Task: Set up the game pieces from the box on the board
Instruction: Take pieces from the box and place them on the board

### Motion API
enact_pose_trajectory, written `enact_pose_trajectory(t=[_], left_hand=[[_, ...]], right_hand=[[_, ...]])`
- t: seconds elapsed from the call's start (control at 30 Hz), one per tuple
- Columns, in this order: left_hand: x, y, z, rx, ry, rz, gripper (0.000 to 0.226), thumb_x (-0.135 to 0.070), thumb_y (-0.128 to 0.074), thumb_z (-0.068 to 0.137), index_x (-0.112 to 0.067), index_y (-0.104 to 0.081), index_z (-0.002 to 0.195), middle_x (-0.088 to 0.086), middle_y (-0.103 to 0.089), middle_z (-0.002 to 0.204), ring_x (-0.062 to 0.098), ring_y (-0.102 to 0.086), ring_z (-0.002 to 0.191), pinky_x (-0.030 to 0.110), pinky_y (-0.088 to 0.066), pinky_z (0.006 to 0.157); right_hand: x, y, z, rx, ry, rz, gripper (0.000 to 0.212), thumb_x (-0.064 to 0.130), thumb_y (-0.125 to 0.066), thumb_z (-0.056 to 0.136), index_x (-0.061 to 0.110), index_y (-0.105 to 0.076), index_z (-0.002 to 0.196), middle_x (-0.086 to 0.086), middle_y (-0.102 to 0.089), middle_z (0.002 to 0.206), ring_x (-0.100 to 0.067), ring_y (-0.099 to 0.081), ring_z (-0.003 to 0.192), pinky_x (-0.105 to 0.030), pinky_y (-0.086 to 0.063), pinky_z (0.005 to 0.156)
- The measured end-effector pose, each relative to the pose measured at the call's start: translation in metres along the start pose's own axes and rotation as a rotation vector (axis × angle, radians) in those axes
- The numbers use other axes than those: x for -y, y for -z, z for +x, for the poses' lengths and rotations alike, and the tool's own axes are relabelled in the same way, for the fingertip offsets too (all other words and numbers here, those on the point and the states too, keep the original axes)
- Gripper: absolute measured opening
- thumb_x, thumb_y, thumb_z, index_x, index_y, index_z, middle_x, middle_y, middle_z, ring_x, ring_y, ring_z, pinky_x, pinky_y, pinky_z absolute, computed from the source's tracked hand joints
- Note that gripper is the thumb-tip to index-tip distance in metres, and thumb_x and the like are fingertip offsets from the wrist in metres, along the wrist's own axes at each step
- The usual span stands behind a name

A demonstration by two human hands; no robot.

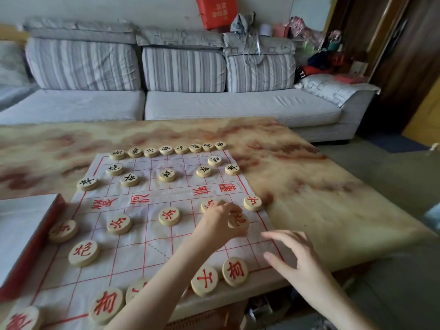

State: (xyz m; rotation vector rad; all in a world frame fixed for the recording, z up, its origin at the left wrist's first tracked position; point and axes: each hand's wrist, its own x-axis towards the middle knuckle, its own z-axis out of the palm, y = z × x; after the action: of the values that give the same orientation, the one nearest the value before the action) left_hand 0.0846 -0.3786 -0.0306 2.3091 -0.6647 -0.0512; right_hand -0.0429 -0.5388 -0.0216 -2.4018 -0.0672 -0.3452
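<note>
The red cannon disc (238, 221) is sitting in the left hand (221, 219), over the right side of the board (133, 263), on the near half, one row back from the red soldiers. The fingers are curling round its rim and pinching it, w/ its face tilting toward the camera; we're not able to tell whether its lower edge is touching the cloth. We're reading this as the placing step: the twin cannon (83, 253) is already lying in the same row on the left side, so the held one is prob. heading for the mirror crossing, hence the forearm reaching across from the near edge.

The right hand (294, 256) is hovering by the board's near right corner, fingers loose and spread, gripping nothing; we're guessing it's waiting to steady the cloth or fetch the next piece.

A centre soldier (169, 216) and an edge soldier (252, 203) are standing in their row; another is half hiding behind the left hand. Two near-row discs, incl. the elephant disc (235, 271), are lying just beside the right hand; the near row is showing gaps at the right end, so we're judging the job mostly done, not finished. The black back row (166, 150) is lining the far edge.

The box (28, 225) is resting just beside the board's left edge, handy for the left arm; everything's lying on the marbled table (321, 186), w/ a grey sofa (214, 103) behind.
</note>
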Motion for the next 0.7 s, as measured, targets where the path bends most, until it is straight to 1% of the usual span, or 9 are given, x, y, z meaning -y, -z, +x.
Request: enact_pose_trajectory(t=[0.13,0.33,0.4,0.47,0.53,0.6,0.7], left_hand=[[0.001,-0.008,0.006,0.028,0.013,0.051,0.058,-0.033,-0.077,0.068,-0.016,-0.058,0.12,0.006,-0.056,0.118,0.02,-0.05,0.109,0.032,-0.043,0.095],[0.001,-0.007,0.008,0.052,0.003,0.077,0.061,-0.034,-0.076,0.068,-0.018,-0.055,0.124,0.005,-0.056,0.12,0.019,-0.049,0.112,0.033,-0.041,0.097],[0.0,-0.005,0.005,0.036,-0.009,0.043,0.059,-0.032,-0.076,0.069,-0.018,-0.055,0.123,0.005,-0.056,0.121,0.019,-0.05,0.111,0.033,-0.041,0.097],[-0.001,0.002,-0.001,-0.013,-0.019,-0.006,0.052,-0.031,-0.073,0.073,-0.018,-0.057,0.12,0.003,-0.057,0.12,0.018,-0.051,0.109,0.032,-0.042,0.095],[0.0,0.013,-0.01,-0.066,-0.034,-0.022,0.045,-0.031,-0.071,0.076,-0.018,-0.059,0.117,0.001,-0.059,0.117,0.016,-0.053,0.106,0.029,-0.044,0.093],[0.004,0.027,-0.021,-0.113,-0.048,-0.023,0.041,-0.028,-0.07,0.077,-0.018,-0.061,0.115,0.0,-0.062,0.114,0.012,-0.056,0.103,0.021,-0.043,0.089],[0.014,0.056,-0.043,-0.158,-0.022,-0.034,0.036,-0.026,-0.07,0.077,-0.019,-0.062,0.112,-0.003,-0.063,0.111,0.007,-0.057,0.098,0.011,-0.041,0.081]], right_hand=[[-0.004,-0.001,0.002,-0.006,-0.01,0.014,0.031,0.017,-0.069,0.081,0.027,-0.064,0.11,0.023,-0.057,0.109,-0.001,-0.044,0.113,-0.006,-0.028,0.095],[-0.001,-0.01,0.001,-0.008,-0.001,0.049,0.032,0.018,-0.07,0.08,0.032,-0.064,0.108,0.024,-0.056,0.105,0.004,-0.044,0.112,-0.006,-0.03,0.094],[0.001,-0.011,0.002,-0.009,0.001,0.062,0.033,0.018,-0.071,0.079,0.034,-0.063,0.107,0.026,-0.056,0.104,0.005,-0.044,0.111,-0.009,-0.033,0.093],[0.004,-0.011,0.003,-0.005,0.006,0.066,0.034,0.018,-0.07,0.079,0.037,-0.062,0.106,0.028,-0.056,0.104,0.006,-0.044,0.11,-0.009,-0.033,0.093],[0.008,-0.012,0.006,-0.008,0.019,0.067,0.034,0.017,-0.071,0.079,0.037,-0.062,0.106,0.028,-0.057,0.104,0.006,-0.043,0.111,-0.006,-0.03,0.094],[0.014,-0.014,0.008,-0.01,0.025,0.076,0.034,0.017,-0.071,0.079,0.033,-0.063,0.108,0.026,-0.057,0.106,0.005,-0.043,0.112,-0.005,-0.029,0.094],[0.028,-0.019,0.011,0.003,0.039,0.084,0.034,0.017,-0.071,0.079,0.029,-0.064,0.109,0.024,-0.056,0.106,0.005,-0.044,0.113,-0.006,-0.029,0.096]])
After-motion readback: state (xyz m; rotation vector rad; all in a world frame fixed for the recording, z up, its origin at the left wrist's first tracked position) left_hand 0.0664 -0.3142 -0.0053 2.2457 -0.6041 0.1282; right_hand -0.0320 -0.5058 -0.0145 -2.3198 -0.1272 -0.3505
